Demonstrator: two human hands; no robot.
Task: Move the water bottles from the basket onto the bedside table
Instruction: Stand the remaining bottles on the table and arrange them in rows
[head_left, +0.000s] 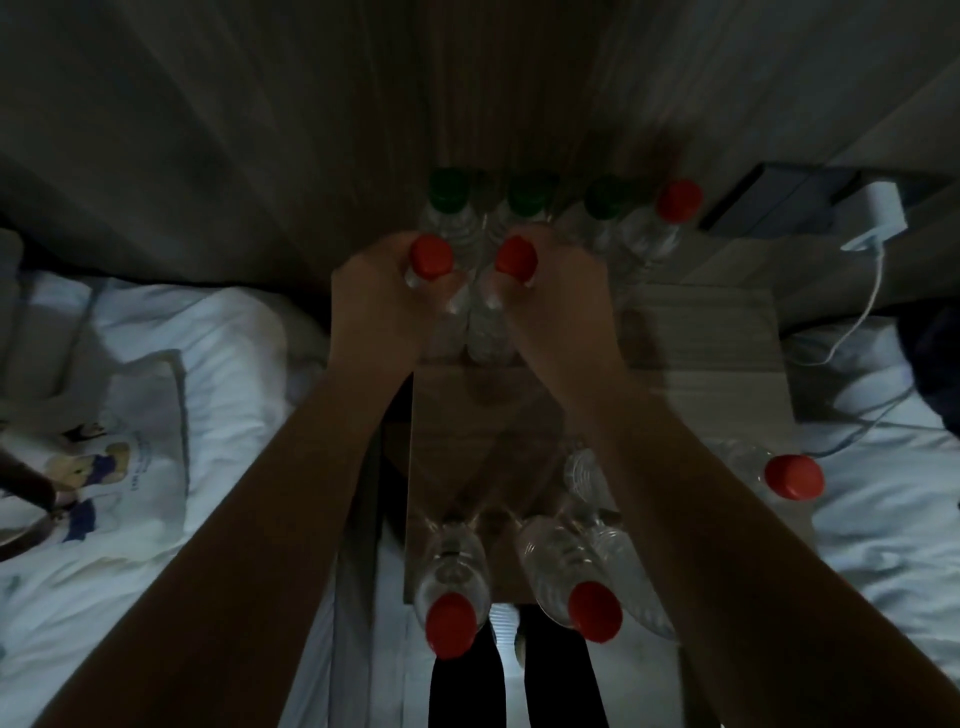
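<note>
White rumpled bedding (218, 332) at left; on it, white cloth with cartoon bear print (130, 457), possibly bag or T-shirt, view too dim to tell. More white bedding (883, 545) at right. Upper right: white charger block (878, 218) just beside dark flat box (769, 197); white cable (862, 312) drops from charger onto right bedding. Dark fabric (935, 343) at far right edge. Grey curtain (156, 130) behind, blurred. Dark trouser legs (467, 686) at bottom centre

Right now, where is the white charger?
In the head view, the white charger sits at the upper right, off the bedside table, just right of the back row's red-capped bottle.
</note>
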